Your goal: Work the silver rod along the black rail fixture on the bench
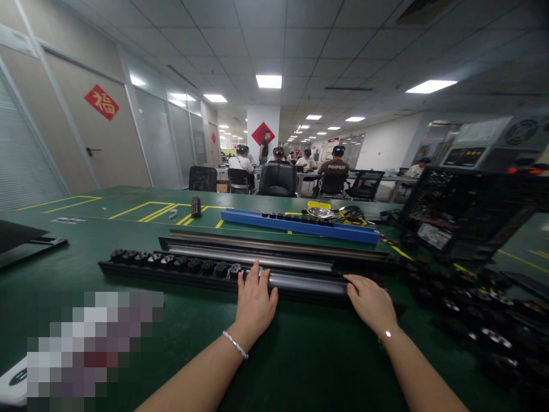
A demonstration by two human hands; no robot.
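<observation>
A long black channel [163, 273] lies across the green table in front of me, with a row of small dark round parts [182, 263] lined up in its left half. A smooth grey metal tube [306, 282] fills its right half. My left hand [256, 297] is open, its spread fingers resting at the last parts of the row and the tube's left end. At the tube's right end lies my right hand [372, 303], its fingers stretched leftward and touching there; the fingertips' undersides are hidden.
Behind lie another dark channel [274, 245] and a blue channel [278, 223] with black parts. A metal dish [320, 212] stands farther back. Many dark parts [472, 315] are heaped at right, below an open computer case [454, 212]. Several people sit in the background.
</observation>
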